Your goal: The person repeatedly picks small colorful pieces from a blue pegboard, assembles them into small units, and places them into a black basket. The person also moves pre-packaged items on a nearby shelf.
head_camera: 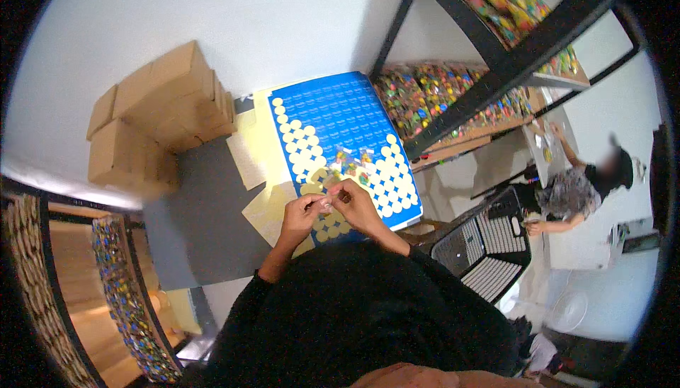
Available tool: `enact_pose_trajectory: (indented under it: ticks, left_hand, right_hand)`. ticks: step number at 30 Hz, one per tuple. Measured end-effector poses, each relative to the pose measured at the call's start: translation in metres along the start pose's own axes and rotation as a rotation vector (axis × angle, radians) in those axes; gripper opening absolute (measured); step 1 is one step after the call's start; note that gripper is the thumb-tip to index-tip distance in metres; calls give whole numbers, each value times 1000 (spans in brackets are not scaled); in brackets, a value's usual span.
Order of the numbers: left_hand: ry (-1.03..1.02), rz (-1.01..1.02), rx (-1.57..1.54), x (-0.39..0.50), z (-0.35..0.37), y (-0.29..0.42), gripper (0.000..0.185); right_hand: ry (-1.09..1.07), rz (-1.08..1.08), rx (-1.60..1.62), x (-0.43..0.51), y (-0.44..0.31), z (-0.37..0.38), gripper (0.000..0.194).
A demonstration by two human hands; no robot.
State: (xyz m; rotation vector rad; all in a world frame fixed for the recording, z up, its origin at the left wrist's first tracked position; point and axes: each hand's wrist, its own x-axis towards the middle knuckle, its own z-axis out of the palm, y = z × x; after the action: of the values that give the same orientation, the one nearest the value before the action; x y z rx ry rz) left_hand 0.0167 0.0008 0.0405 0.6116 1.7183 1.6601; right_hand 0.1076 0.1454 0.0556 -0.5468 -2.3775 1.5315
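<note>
Over the near part of a blue sheet (329, 101), the fingertips of my left hand (303, 217) and my right hand (357, 208) meet. Between them is a small translucent thing (326, 204), too blurred to name more exactly. The sheet bears rows of faint printing and many pale yellow round spots (390, 180), grouped along its left, right and near sides. Just beyond my fingers, several small clear plastic bags (348, 163) with colourful contents lie on the sheet. My hands partly hide its near edge.
Cardboard boxes (154, 106) are stacked at the left, beside a dark grey surface (212, 218) with yellowish paper sheets (271, 212). A black-framed rack (494, 74) holds colourful bagged goods (441, 95). At the right are a black slatted crate (483, 250) and a person (571, 191) at a table.
</note>
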Motion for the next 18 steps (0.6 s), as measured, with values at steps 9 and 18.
enact_pose_trajectory:
  ticks: [9,18]
  left_hand:
    - [1,-45,94,-9,23,3,19]
    - [-23,5,189,6,56,-3,19]
  right_hand:
    - [11,-12,-73,-21,20,-11,11]
    - [-3,42,7,-27,37,-48,11]
